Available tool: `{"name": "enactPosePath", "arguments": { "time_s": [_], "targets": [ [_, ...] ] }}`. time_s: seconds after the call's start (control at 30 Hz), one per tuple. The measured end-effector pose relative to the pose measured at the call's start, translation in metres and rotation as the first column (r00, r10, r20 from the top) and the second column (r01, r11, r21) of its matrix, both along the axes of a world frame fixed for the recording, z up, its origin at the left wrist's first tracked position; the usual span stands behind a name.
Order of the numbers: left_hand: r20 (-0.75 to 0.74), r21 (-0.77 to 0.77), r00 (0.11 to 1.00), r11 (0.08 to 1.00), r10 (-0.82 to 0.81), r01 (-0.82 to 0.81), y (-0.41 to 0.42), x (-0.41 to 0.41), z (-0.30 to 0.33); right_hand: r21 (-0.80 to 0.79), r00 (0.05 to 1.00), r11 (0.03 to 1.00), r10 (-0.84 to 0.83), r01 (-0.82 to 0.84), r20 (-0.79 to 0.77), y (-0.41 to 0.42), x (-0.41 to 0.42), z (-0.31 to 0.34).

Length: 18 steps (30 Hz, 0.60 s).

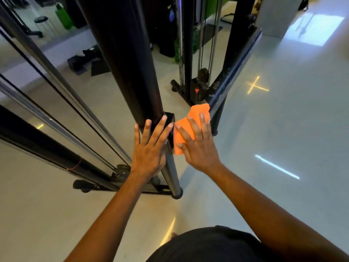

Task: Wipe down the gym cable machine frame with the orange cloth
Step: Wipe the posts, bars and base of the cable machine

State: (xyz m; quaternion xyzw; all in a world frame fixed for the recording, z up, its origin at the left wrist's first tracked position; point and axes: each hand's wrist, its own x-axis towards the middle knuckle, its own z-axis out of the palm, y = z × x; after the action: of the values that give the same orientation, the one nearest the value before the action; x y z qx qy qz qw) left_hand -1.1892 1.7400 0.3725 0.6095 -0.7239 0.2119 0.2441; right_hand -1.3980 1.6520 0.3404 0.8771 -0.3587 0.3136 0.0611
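Observation:
A black upright post [124, 59] of the cable machine frame runs down the middle of the head view to a black collar [169, 118], then continues as a grey tube [172, 174] to the floor. My left hand [149, 148] lies flat with straight fingers against the post and collar. My right hand [198, 146] presses the orange cloth [198, 111] with spread fingers against the right side of the collar. A diagonal dark brace [234, 69] rises behind the cloth.
Steel guide rods and cables [62, 99] slant on the left beside a second black post [37, 144]. A weight stack base with pulley [200, 86] stands behind. The pale glossy floor [283, 129] spreads to the right. Black mats and a green bottle lie far left.

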Motion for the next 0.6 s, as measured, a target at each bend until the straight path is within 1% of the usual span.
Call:
{"name": "enactPosePath", "arguments": {
  "time_s": [0.03, 0.07, 0.1, 0.2, 0.27, 0.3, 0.33, 0.4, 0.43, 0.47, 0.5, 0.53, 0.6],
  "targets": [
    [-0.003, -0.005, 1.000, 1.000, -0.009, 0.009, -0.001, 0.001, 0.000, -0.008, 0.999, 0.999, 0.042, -0.042, -0.023, -0.010, -0.013, 0.000],
    [-0.012, -0.008, 1.000, 1.000, -0.017, 0.017, -0.002, 0.001, 0.000, 0.021, 0.998, 0.998, 0.063, -0.063, -0.023, -0.016, -0.022, 0.002],
    [-0.027, -0.008, 0.999, 1.000, -0.025, 0.025, -0.003, 0.001, 0.000, 0.068, 0.999, 0.996, 0.051, -0.051, 0.011, -0.016, -0.024, 0.005],
    [-0.077, -0.026, 0.997, 0.999, -0.032, 0.030, -0.005, -0.001, -0.002, 0.233, 0.970, 0.969, -0.130, 0.081, 0.207, 0.005, 0.008, 0.021],
    [-0.110, -0.040, 0.994, 0.999, -0.025, 0.021, -0.006, -0.005, -0.003, 0.289, 0.937, 0.947, -0.221, 0.140, 0.270, 0.020, 0.032, 0.026],
    [-0.126, -0.042, 0.992, 0.999, -0.024, 0.019, -0.004, -0.007, -0.004, 0.295, 0.939, 0.945, -0.223, 0.142, 0.263, 0.023, 0.035, 0.024],
    [-0.139, -0.045, 0.990, 0.999, -0.024, 0.018, -0.003, -0.009, -0.005, 0.273, 0.956, 0.954, -0.185, 0.119, 0.228, 0.022, 0.030, 0.021],
    [-0.140, -0.047, 0.990, 0.999, -0.022, 0.015, -0.003, -0.010, -0.006, 0.150, 0.996, 0.988, -0.039, 0.026, 0.086, 0.008, 0.003, 0.017],
    [-0.131, -0.050, 0.991, 0.999, -0.018, 0.011, -0.003, -0.009, -0.007, 0.097, 0.999, 0.995, 0.032, -0.032, 0.003, -0.003, -0.013, 0.018],
    [-0.122, -0.055, 0.993, 0.998, -0.011, 0.004, -0.005, -0.009, -0.007, 0.080, 0.995, 0.994, 0.082, -0.078, -0.055, -0.014, -0.025, 0.022],
    [-0.120, -0.062, 0.993, 0.998, -0.002, -0.006, -0.006, -0.009, -0.007, 0.096, 0.993, 0.990, 0.105, -0.099, -0.061, -0.021, -0.032, 0.028],
    [-0.128, -0.067, 0.992, 0.998, 0.007, -0.016, -0.006, -0.011, -0.006, 0.134, 0.995, 0.987, 0.095, -0.093, -0.010, -0.022, -0.032, 0.033],
    [-0.165, -0.074, 0.986, 0.997, 0.012, -0.025, -0.005, -0.016, -0.006, 0.234, 0.989, 0.972, -0.021, -0.014, 0.144, -0.009, -0.012, 0.038]
  ]
}}
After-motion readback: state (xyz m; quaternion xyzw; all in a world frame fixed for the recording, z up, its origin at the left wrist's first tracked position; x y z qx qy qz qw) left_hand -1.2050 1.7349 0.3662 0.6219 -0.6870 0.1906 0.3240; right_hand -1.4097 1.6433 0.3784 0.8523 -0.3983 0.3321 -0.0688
